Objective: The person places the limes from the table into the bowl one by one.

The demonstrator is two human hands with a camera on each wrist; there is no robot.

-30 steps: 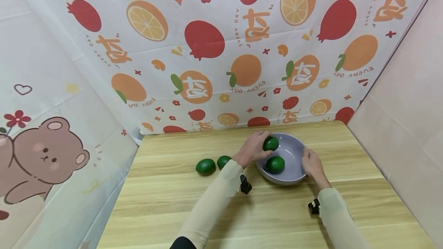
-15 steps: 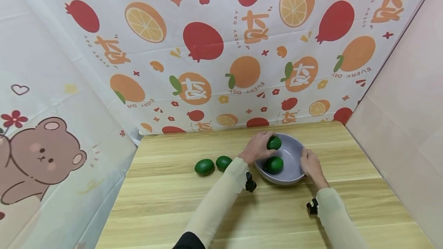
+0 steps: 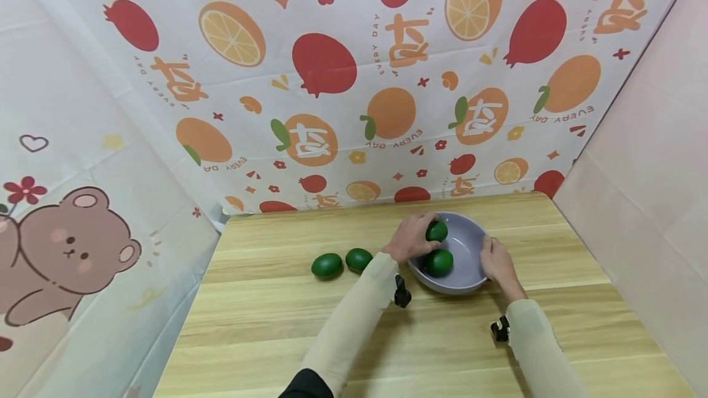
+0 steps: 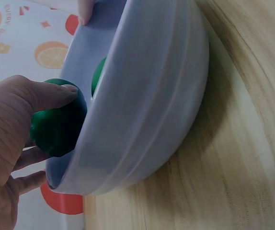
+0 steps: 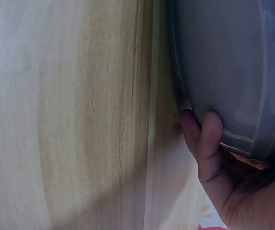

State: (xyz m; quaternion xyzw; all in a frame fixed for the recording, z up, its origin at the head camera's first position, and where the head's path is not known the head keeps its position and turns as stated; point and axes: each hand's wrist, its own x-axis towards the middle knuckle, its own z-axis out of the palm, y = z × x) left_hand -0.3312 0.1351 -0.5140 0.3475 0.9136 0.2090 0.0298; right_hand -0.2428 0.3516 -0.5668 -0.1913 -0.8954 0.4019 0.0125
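A lavender-grey bowl (image 3: 468, 257) stands toward the back right of the table, with one green lime (image 3: 439, 263) lying inside. At the bowl's left side my left hand (image 3: 410, 238) grips another lime (image 3: 437, 231). In the left wrist view, the thumb lies over this lime (image 4: 58, 127), at the bowl's (image 4: 142, 96) rim; part of the lime inside shows behind the rim. My right hand (image 3: 496, 263) holds the bowl by its right rim. In the right wrist view, fingers (image 5: 209, 134) press the bowl's outer wall (image 5: 223, 62); the thumb is hidden there.
Two more limes, one on the left (image 3: 327, 266) and one on the right (image 3: 358, 259), lie on the wooden table (image 3: 265, 324) left of the bowl. A fruit-print cloth (image 3: 343, 103) hangs along the back edge. Pale sheets hang at both sides.
My left hand has shifted slightly right with the lime, farther over the bowl, then dipped a little. The right hand and the bowl stay in place.
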